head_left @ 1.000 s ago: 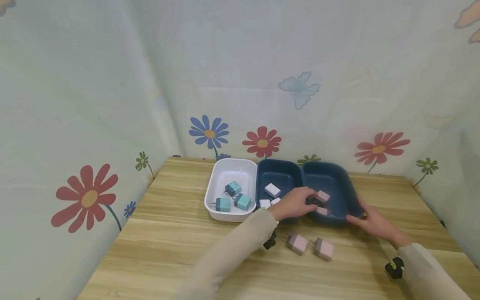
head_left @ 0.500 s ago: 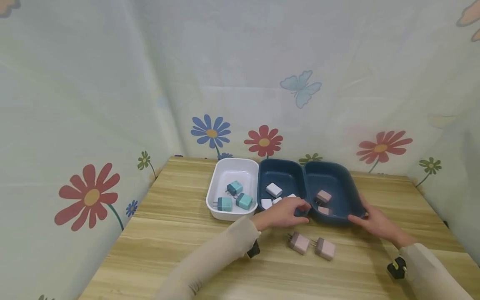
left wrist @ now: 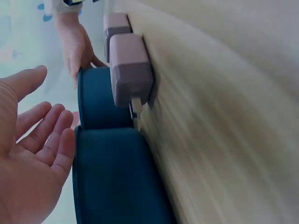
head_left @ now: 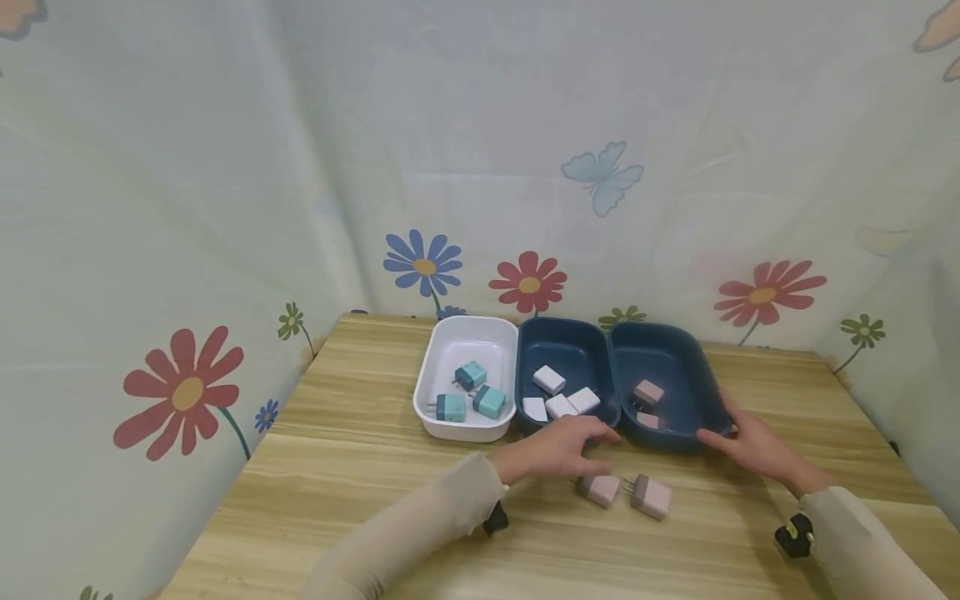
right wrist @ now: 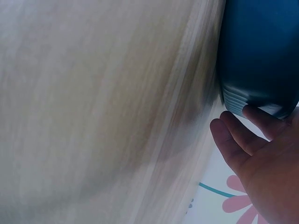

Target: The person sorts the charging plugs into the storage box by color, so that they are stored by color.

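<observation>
My left hand point(head_left: 555, 452) hovers with parted, relaxed fingers over the front of the table, overlapping one of two pink plug-in chargers point(head_left: 602, 492). The second pink charger point(head_left: 652, 498) lies just right of it, metal prongs pointing left. In the left wrist view the left palm point(left wrist: 28, 182) holds nothing. My right hand point(head_left: 753, 450) rests at the front right corner of the right blue bin point(head_left: 660, 354), thumb on its front, fingers along its side. Two pink chargers point(head_left: 649, 392) lie inside that bin. In the right wrist view, extended fingers point(right wrist: 264, 122) touch the bin's wall.
A middle blue bin point(head_left: 558, 343) holds several white chargers point(head_left: 549, 380). Left of it, a white bin point(head_left: 459, 335) contains three teal chargers point(head_left: 489, 402). All three bins stand side by side near the back of the wooden table point(head_left: 360, 375), before a flowered curtain point(head_left: 480, 167).
My left hand has withdrawn from the right bin, passing left and toward the front, to the pink chargers on the table. The right hand has stayed at the bin's corner.
</observation>
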The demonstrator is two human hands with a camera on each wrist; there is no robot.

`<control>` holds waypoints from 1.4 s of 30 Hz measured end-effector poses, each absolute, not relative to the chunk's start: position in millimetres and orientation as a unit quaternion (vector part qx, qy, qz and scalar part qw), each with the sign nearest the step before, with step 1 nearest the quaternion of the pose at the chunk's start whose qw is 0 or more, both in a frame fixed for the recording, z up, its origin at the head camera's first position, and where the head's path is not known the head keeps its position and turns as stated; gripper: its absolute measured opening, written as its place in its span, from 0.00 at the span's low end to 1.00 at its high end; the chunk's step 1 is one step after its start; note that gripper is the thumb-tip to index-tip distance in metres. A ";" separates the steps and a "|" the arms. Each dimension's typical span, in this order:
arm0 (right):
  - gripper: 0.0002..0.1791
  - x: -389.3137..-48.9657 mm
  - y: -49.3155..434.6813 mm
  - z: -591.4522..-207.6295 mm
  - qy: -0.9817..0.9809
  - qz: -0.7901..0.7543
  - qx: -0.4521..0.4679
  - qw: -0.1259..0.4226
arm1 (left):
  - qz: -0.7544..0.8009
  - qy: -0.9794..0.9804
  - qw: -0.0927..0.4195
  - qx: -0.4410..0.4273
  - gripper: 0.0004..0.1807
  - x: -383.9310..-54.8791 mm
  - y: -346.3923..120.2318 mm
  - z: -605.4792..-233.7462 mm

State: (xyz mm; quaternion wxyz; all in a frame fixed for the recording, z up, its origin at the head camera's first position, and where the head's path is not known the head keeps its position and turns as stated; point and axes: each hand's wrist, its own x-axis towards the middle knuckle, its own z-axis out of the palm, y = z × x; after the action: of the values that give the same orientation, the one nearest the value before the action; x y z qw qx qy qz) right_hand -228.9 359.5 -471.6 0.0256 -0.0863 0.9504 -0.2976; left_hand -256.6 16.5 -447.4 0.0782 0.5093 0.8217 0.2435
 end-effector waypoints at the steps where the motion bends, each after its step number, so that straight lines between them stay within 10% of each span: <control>1: 0.54 -229.0 359.6 -471.7 0.950 -0.298 -0.086 0.025 | 0.236 0.820 0.077 0.515 0.23 -255.1 16.0 -448.4; 42: 0.54 -226.6 357.1 -470.2 0.954 -0.289 -0.078 0.029 | 0.134 0.835 0.132 0.518 0.26 -251.6 23.0 -478.2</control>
State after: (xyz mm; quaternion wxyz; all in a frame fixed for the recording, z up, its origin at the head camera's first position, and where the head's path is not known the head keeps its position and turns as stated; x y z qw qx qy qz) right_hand -226.6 357.1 -470.2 0.0294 -0.0781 0.9535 -0.2895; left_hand -251.6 23.0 -478.2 0.1323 0.5176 0.8346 0.1344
